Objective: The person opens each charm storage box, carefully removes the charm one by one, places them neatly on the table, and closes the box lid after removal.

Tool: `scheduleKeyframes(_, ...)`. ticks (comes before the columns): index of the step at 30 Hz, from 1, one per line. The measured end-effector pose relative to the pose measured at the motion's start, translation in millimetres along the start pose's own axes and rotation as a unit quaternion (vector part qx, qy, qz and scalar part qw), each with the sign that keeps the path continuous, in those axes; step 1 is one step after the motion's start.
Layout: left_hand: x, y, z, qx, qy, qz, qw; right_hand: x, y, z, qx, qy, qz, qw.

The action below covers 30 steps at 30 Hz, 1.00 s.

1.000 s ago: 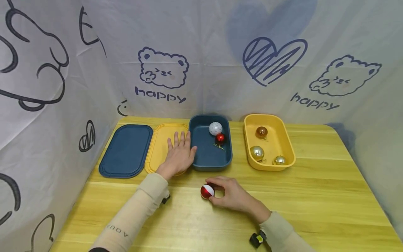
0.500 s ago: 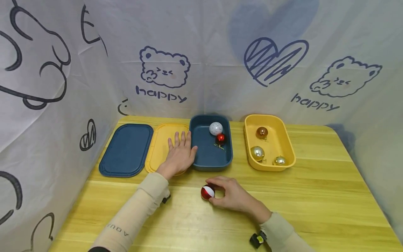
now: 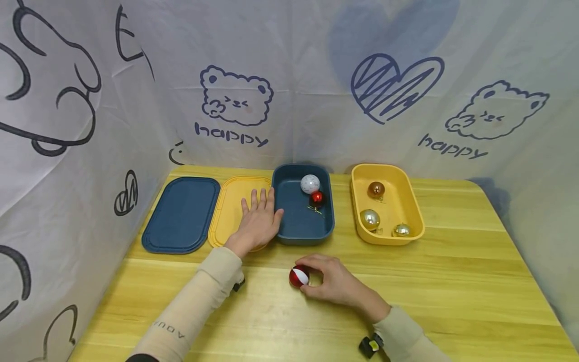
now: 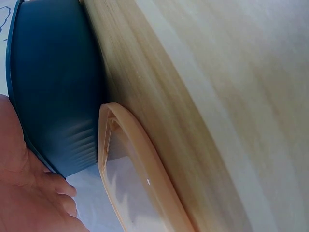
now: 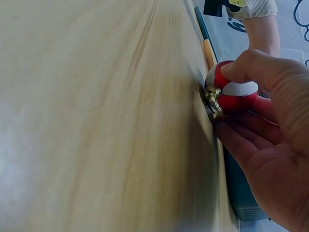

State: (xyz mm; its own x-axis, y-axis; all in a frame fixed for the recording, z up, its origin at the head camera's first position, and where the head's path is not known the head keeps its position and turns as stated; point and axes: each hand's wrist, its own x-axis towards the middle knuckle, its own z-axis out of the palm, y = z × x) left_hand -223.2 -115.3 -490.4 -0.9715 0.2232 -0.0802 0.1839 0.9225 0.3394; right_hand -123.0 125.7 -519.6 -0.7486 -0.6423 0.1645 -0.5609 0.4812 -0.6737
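Head view: red-and-white ball [image 3: 299, 276] pinched in right grip [image 3: 332, 279], between thumb and fingertips; left grip [image 3: 259, 221] spread, fingers straight.

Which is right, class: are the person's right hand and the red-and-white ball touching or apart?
Touching. The right wrist view shows the right hand on the red-and-white ball: its thumb presses the surface with no gap.

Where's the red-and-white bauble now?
In the head view, the red-and-white bauble is at lower centre, pinched by the right hand, in front of the blue container.
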Motion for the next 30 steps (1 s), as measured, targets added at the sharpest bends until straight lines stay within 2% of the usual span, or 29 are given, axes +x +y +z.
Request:
scheduleKeyframes(6, -0.4, 0.5, -0.6, -0.003, -0.004, -0.002, 1.0000, 1.4, -1, 0, -0.003, -0.001, 0.008, 1.0000)
scheduleKeyframes(13, 0.0, -0.5, 0.2, -0.003, 0.000, -0.002, 1.0000, 0.9, -1, -1, -0.002, 0.001, -0.004, 1.0000)
scheduleKeyframes(20, -1.7, 0.5, -1.7, -0.009, 0.000, -0.001, 1.0000, 5.1, -8, -19, 0.030, -0.003, 0.019, 0.9994)
scheduleKeyframes(25, -1.8, 0.7, -1.6, -0.011, 0.002, 0.000, 0.9999, 10.9, -10, -39, 0.032, 0.030, -0.006, 0.9990)
scheduleKeyframes(30, -0.9, -0.2, 0.0, -0.014, 0.001, 0.001, 0.9999, 19.7, -6, -59, 0.037, 0.086, -0.001, 0.9956)
